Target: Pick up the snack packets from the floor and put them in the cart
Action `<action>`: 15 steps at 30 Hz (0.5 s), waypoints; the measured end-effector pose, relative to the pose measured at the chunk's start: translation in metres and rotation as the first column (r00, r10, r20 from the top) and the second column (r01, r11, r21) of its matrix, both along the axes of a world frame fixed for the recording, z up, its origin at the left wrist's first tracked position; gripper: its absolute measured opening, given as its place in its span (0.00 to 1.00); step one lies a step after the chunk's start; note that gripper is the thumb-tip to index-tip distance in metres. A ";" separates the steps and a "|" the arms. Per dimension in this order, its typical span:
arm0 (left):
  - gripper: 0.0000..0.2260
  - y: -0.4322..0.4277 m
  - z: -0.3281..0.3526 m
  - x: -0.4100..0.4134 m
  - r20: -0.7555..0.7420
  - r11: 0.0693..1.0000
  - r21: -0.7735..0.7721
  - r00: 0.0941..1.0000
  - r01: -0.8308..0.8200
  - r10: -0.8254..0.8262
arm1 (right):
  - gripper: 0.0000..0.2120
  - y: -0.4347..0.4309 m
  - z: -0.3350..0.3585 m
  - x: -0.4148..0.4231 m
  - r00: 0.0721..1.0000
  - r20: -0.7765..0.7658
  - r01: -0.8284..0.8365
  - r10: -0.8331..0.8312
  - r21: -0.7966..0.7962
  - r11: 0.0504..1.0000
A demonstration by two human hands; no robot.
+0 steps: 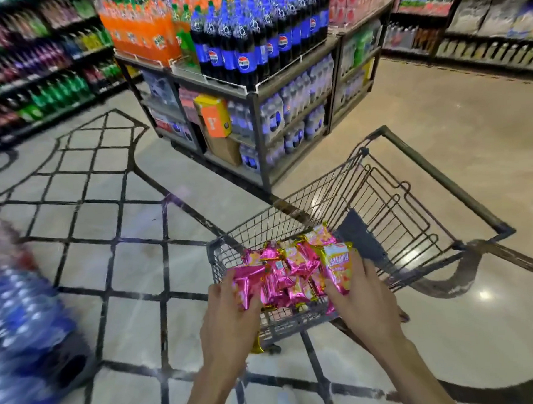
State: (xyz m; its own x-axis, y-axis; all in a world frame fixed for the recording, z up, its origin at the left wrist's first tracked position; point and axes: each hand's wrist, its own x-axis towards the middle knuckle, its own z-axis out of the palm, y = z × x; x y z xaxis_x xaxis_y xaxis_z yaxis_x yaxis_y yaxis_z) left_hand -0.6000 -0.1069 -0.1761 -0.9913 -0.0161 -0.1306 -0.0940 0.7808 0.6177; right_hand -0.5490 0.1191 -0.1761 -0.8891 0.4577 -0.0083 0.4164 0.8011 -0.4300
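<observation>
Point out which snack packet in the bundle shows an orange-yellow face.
The snack packet at the bundle's right end, gripped by the right hand. It shows an orange-yellow face with gold edge; the other packets are mostly pink foil.

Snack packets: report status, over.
Left hand, right hand both grip shiny pink-and-gold foil snack packets. Bundle over grey wire shopping cart, not released. Nothing in the way.

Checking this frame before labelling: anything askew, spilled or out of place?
An orange box leans tilted among the water packs on the rack. A gold packet shows low beside the cart, under the left hand, apart from the pink packets held above; on the floor or hanging, cannot tell.
</observation>
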 end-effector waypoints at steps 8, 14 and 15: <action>0.28 0.033 -0.033 -0.091 0.078 0.999 0.028 0.997 0.015 -0.017 | 0.37 0.027 -0.029 -0.073 0.993 0.106 -0.051 0.052 -0.006 0.999; 0.26 0.061 -0.042 -0.154 0.081 0.997 0.077 0.996 0.025 -0.031 | 0.34 0.047 -0.041 -0.124 0.985 0.161 -0.068 0.066 0.008 0.998; 0.27 0.063 -0.045 -0.163 0.086 0.997 0.081 0.996 0.017 -0.024 | 0.34 0.049 -0.045 -0.133 0.984 0.164 -0.076 0.075 0.003 0.997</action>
